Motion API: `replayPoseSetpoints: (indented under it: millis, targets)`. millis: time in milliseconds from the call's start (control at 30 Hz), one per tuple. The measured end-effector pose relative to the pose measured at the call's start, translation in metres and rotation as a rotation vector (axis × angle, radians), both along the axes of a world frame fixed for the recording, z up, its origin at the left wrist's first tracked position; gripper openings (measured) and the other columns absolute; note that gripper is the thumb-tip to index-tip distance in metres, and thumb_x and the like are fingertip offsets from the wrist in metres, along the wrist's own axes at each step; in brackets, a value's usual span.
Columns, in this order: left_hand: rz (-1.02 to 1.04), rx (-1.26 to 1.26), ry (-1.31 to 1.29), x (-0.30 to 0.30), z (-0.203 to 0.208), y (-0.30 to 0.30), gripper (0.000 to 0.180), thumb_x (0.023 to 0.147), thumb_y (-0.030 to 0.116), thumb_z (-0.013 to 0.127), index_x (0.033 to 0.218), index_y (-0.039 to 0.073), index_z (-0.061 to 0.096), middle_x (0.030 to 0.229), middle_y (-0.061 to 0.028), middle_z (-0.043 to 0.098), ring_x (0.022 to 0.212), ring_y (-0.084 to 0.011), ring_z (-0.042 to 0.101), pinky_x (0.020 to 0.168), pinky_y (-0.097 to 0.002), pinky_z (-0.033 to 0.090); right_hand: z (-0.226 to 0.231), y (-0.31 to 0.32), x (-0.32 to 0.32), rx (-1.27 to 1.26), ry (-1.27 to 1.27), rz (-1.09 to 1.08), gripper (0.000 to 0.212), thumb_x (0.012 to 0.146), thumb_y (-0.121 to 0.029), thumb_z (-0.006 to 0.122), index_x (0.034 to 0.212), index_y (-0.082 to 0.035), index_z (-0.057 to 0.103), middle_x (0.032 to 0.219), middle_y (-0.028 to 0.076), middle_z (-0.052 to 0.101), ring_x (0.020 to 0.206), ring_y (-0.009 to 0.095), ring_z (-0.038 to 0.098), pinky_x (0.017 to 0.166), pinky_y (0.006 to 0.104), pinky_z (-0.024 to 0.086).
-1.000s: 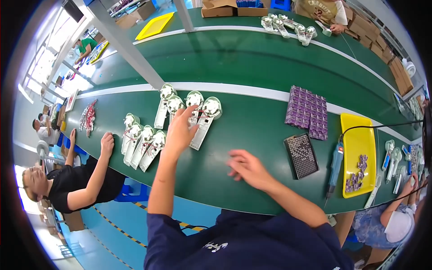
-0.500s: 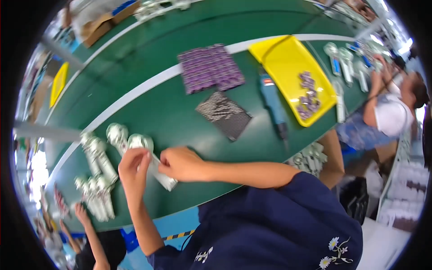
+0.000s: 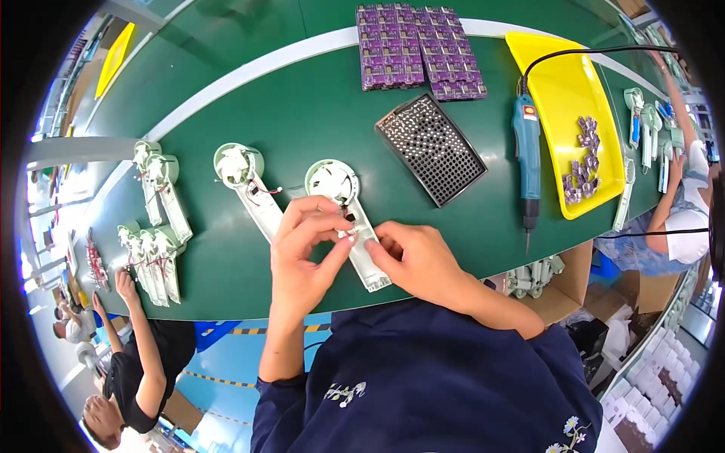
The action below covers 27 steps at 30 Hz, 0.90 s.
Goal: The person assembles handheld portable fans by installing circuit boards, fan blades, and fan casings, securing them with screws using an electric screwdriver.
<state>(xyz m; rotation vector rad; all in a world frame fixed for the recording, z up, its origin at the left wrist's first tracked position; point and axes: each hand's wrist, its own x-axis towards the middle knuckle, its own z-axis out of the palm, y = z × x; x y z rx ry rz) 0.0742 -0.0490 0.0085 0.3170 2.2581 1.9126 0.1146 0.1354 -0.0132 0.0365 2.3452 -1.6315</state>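
Observation:
A pale green handheld fan housing lies on the table in front of me, its round head with white blades pointing away. My left hand is over the upper handle, thumb and fingertips pinched on a small white connector with thin wires. My right hand grips the handle's right edge, its thumb at the open shell and the other fingers curled. Left of it lies a second fan housing, with red and black wires showing; my left hand covers the end of its handle.
Further off are purple circuit board panels, a black perforated tray, a blue electric screwdriver and a yellow tray holding small purple boards. More fan housings are grouped at left. Co-workers sit on both sides; a cardboard box stands at right below the table edge.
The view has swung left to right, so the table things appear shifted. My left hand has come down to the handle, and its pinched connector now shows. My right hand stays at the handle.

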Motion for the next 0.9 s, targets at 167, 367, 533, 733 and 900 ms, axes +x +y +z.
replayPoseSetpoints:
  millis: [167,367,533,733,900]
  targets:
    - [-0.007,-0.283,0.235,-0.005,-0.008,-0.014,0.021,0.075,-0.009,0.07,0.093,0.001,0.072,0.107,-0.0106,0.065,0.088,-0.0183,0.067,0.071,-0.0278,0.054,0.035,0.07,0.01,0.172,0.191,-0.123,0.027,0.093,-0.018,0.069,0.112,0.0,0.067,0.087,0.008,0.071,0.067,0.014,0.064,0.063,0.0268,0.051]
    - [0.023,-0.394,0.254,-0.004,-0.012,-0.001,0.021,0.077,-0.012,0.068,0.094,0.0,0.07,0.101,-0.0083,0.052,0.075,-0.0156,0.054,0.064,-0.0279,0.047,0.02,0.277,-0.012,0.481,0.315,-0.699,0.029,0.099,-0.022,0.063,0.117,0.001,0.067,0.104,0.006,0.07,0.091,0.012,0.064,0.078,0.0249,0.051]
    - [0.134,-0.493,0.482,-0.004,-0.02,0.003,0.03,0.074,-0.015,0.067,0.1,-0.001,0.072,0.102,-0.0095,0.05,0.076,-0.0187,0.053,0.064,-0.0299,0.046,0.013,0.325,-0.048,1.109,0.473,-0.4,0.032,0.091,-0.022,0.07,0.119,-0.007,0.07,0.115,0.013,0.07,0.111,0.03,0.062,0.096,0.0391,0.047]
    - [0.139,-0.457,0.372,0.004,-0.02,0.002,0.029,0.076,-0.014,0.065,0.101,-0.001,0.071,0.09,-0.0089,0.055,0.075,-0.0189,0.054,0.065,-0.0282,0.046,0.016,0.323,-0.068,1.327,0.223,-0.35,0.021,0.087,-0.021,0.071,0.106,-0.012,0.072,0.103,0.008,0.072,0.106,0.028,0.064,0.094,0.0429,0.045]
    - [0.207,-0.389,0.263,0.007,-0.015,0.009,0.02,0.083,-0.011,0.063,0.099,-0.002,0.07,0.087,-0.0079,0.058,0.075,-0.018,0.057,0.066,-0.0276,0.046,0.036,0.283,-0.051,0.437,0.394,-0.643,0.026,0.096,-0.01,0.064,0.12,0.001,0.063,0.098,0.006,0.069,0.08,0.014,0.063,0.072,0.0246,0.05]
